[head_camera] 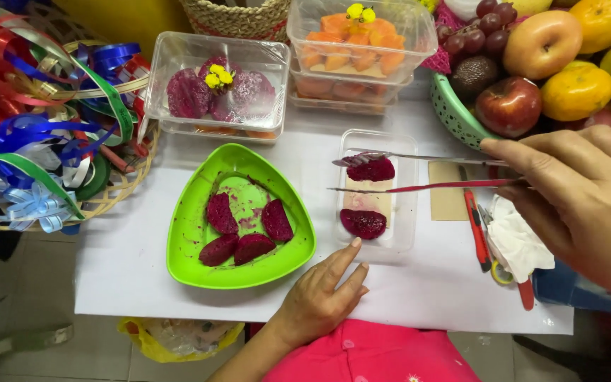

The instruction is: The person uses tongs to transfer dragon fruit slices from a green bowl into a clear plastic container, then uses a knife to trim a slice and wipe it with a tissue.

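Here, two dragon-fruit pieces (366, 198) are already laid in the clear tray (407, 205); four slices (245, 230) remain on the green plate (199, 255). Long tongs (419, 173) are pinched in the right hand (581, 191); the left hand (323, 293) rests spread on the bench (129, 269).

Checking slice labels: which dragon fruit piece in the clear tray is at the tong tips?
The far piece, at the tray's back end, between the tong tips held by the right hand. The near piece lies apart, toward the left hand.
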